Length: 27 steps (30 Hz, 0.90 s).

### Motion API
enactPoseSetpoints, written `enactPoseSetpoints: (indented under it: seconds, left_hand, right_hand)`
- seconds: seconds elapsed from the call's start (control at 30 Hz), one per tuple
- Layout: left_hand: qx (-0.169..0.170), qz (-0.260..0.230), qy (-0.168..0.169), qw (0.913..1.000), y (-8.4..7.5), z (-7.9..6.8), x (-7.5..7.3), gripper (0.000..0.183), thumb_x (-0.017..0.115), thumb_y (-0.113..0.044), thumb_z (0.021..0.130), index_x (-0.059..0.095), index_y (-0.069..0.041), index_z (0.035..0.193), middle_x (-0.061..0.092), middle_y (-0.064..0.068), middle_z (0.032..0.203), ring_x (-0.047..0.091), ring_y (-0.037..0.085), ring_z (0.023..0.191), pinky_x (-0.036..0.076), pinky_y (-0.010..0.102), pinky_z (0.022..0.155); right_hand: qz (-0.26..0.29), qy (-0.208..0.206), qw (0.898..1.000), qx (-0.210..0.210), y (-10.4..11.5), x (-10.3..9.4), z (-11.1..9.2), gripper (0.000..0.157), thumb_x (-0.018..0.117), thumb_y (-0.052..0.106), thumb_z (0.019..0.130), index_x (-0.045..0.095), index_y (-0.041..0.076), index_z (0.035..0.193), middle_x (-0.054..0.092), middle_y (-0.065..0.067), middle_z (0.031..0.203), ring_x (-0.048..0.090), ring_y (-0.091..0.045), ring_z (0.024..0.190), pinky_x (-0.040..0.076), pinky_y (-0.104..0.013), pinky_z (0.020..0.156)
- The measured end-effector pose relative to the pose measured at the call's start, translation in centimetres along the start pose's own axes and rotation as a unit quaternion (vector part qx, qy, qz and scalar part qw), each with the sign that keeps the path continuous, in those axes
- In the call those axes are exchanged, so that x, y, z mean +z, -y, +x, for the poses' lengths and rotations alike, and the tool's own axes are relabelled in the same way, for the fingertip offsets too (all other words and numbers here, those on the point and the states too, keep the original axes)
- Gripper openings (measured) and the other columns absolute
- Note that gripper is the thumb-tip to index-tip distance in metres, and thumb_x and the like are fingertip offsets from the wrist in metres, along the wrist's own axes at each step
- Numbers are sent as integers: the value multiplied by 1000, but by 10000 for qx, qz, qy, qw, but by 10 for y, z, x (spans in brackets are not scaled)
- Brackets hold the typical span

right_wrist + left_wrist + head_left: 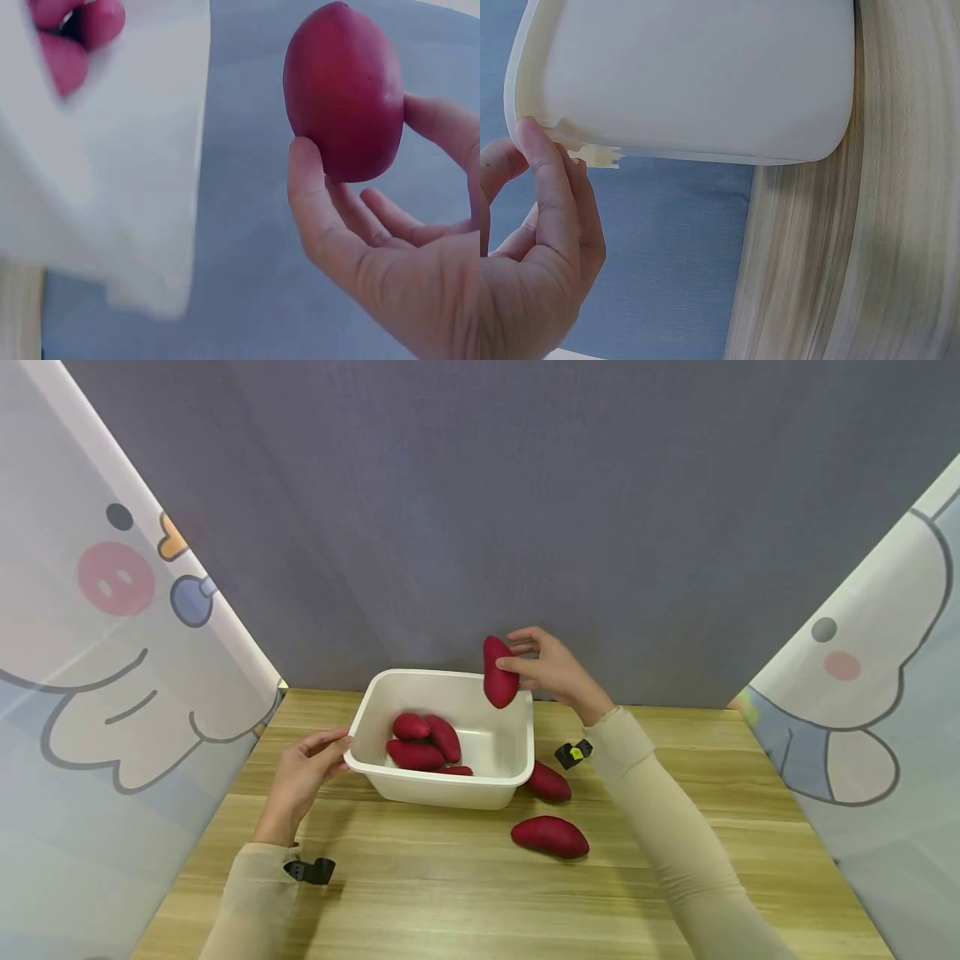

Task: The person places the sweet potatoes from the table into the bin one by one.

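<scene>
My right hand (553, 668) pinches a dark red sweet potato (495, 672) between thumb and fingers, above the right back corner of a white plastic bin (442, 789). The right wrist view shows this sweet potato (345, 90) upright, its lower part between the fingertips. At the bin's left side my left hand (300, 777) grips the rim; up close, the left hand (547, 217) has thumb and fingers at the rim's corner. Inside the bin, several sweet potatoes (416, 755) lie grouped toward the left, one partly hidden by the front wall.
Right of the bin, one sweet potato (551, 783) lies partly behind its corner, and another sweet potato (551, 837) lies nearer on the wooden table (420, 893). A grey curtain (480, 527) rises behind the table. Cartoon-printed sheets (90, 693) flank both sides.
</scene>
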<state>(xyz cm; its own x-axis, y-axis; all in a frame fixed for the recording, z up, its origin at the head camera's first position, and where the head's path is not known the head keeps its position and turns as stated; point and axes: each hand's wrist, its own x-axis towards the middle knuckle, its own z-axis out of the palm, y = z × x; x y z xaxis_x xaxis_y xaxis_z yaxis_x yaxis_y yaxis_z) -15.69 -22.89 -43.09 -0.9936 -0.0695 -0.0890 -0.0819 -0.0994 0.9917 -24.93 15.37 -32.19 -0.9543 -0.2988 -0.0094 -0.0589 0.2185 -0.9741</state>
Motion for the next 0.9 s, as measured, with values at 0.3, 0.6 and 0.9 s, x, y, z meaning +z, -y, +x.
enactPoseSetpoints:
  seconds: [0.3,0.6,0.9]
  left_hand:
    - [23,7,44,10000,2,0,4,39,72,-11,95,60,12,124,67,5,100,67,12,80,60,24,76]
    - [-21,83,102,9999,2,0,9,40,72,-13,95,60,11,124,66,5,102,66,12,81,60,24,76]
    - [15,34,122,9999,3,2,9,35,73,-11,94,63,10,121,68,3,99,66,11,79,60,22,74]
  right_hand:
    - [45,644,9979,-47,-6,50,35,64,74,7,91,40,-4,144,58,-20,123,65,-36,103,61,-47,79]
    - [39,866,9961,182,-12,68,38,60,70,5,93,38,-6,143,59,-23,119,60,-49,106,60,-50,82]
    - [-27,861,9961,202,-15,67,37,56,70,6,93,42,-7,140,61,-22,117,61,-46,106,62,-45,79]
